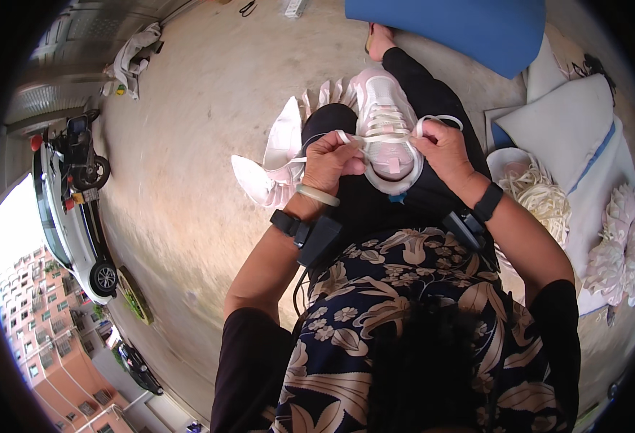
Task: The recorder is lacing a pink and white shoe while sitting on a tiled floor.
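Head view looks down on a pale pink sneaker resting on the person's lap, its long axis running away from the body, toe toward the blue mat at the top. Left of it, more pink shoes lie on the concrete floor, with a scooter and a white car farther left. Left hand has its grip closed on a white lace; right hand pinches a lace loop tight. Right of the lap, a bundle of white laces lies beside a grey cushion.
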Demonstrator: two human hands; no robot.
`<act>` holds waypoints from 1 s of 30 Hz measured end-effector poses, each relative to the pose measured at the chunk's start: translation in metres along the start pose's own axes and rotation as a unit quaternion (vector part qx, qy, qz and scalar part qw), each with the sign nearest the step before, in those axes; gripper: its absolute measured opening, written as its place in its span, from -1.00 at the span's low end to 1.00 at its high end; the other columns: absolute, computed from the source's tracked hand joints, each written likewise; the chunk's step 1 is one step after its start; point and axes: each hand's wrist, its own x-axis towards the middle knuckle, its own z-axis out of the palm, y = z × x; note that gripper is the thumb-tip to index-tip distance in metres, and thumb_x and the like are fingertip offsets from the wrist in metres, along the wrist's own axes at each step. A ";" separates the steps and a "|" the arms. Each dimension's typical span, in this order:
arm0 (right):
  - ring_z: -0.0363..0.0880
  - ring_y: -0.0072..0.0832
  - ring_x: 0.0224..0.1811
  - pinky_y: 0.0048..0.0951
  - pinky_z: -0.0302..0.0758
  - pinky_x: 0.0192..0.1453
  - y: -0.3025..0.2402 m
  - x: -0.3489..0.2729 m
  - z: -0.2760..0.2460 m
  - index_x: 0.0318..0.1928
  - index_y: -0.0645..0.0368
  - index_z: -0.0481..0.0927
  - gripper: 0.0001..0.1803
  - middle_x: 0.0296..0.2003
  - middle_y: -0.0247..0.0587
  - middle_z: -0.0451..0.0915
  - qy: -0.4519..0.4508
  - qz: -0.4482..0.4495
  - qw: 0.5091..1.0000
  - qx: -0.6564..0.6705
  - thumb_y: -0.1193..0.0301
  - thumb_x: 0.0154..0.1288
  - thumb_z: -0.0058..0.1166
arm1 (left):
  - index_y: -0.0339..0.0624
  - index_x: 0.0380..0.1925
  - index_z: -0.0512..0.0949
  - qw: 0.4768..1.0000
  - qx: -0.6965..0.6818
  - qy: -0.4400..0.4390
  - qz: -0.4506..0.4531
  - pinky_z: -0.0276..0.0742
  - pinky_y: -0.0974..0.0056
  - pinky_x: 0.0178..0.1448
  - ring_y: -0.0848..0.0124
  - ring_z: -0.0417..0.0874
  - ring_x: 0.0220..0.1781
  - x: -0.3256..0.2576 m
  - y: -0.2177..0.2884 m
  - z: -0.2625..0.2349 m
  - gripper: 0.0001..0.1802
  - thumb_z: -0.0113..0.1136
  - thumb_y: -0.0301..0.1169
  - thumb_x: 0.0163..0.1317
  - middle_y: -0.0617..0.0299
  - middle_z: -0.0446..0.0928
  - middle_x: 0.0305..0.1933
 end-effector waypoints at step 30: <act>0.43 -0.34 -0.20 -0.29 0.27 -0.11 -0.049 0.017 0.016 -0.19 0.08 0.54 -0.67 -0.35 -0.29 0.43 -0.137 -0.215 0.926 -0.279 0.32 -0.04 0.17 | -0.30 -0.47 0.44 0.998 0.035 0.025 0.050 0.35 0.48 -0.69 0.55 0.40 -0.77 0.018 -0.020 -0.009 -0.89 0.00 -0.49 0.19 0.23 0.46 -0.63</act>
